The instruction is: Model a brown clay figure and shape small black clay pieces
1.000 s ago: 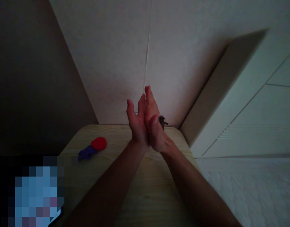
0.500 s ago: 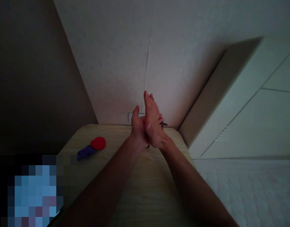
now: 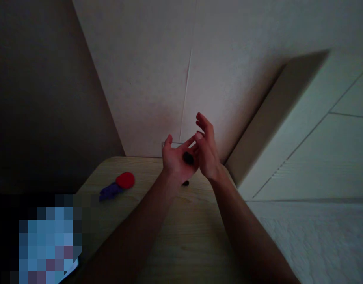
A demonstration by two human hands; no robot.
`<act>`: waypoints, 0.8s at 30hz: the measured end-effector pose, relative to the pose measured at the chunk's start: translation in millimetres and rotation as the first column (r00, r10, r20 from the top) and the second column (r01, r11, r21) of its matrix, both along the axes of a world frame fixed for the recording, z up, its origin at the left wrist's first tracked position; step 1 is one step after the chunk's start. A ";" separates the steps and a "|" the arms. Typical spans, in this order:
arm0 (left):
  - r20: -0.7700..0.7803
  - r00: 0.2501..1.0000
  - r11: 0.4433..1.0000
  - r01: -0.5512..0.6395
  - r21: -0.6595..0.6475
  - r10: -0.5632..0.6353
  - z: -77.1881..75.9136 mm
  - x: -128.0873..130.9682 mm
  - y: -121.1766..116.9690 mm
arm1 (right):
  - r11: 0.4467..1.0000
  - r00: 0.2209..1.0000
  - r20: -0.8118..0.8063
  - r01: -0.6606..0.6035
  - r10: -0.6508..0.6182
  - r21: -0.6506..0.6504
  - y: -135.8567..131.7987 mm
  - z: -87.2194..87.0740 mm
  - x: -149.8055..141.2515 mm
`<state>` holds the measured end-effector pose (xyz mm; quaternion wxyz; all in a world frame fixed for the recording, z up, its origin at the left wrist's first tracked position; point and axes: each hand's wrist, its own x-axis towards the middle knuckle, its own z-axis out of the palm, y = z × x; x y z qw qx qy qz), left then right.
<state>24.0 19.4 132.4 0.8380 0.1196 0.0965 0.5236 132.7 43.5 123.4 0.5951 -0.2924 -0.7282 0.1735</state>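
A small black lump [image 3: 188,158] lies on the upturned palm of my left hand [image 3: 177,163], whose thumb is stretched out to the side. Beside it on the right, my right hand [image 3: 209,152] is raised off the palm, fingers loosely bent and apart, with nothing seen in them. Its fingers overlap the left fingertips in view; whether they touch I cannot tell. A second dark bit [image 3: 185,183] shows on the tabletop just below my left hand, and its kind is too small to make out.
On the wooden table [image 3: 181,228], a flat red disc [image 3: 125,180] touches a purple lumpy piece [image 3: 110,191] at left. A pale wall strip [image 3: 177,144] sits behind my hands. A light cabinet [image 3: 305,138] stands at right, and a blurred-out bluish patch fills the lower left.
My palms were pressed together; now the right hand has lifted away to the right and its fingers have bent. The black lump on my left palm has come into view.
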 end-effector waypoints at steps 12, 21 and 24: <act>-0.072 0.991 0.986 -0.100 0.130 0.110 10.9 -14.5 -0.2 | 0.986 0.870 0.473 -0.082 0.141 -0.142 -33.8 44.1 18.3; -0.101 0.968 0.973 -0.230 0.016 0.230 15.2 -7.9 -1.9 | 0.996 0.900 0.435 0.030 0.009 -0.084 -29.0 40.4 16.2; -0.106 0.961 0.967 -0.254 0.014 0.254 16.3 -10.1 -2.5 | 0.995 0.862 0.498 -0.065 0.092 -0.073 -33.1 43.4 16.2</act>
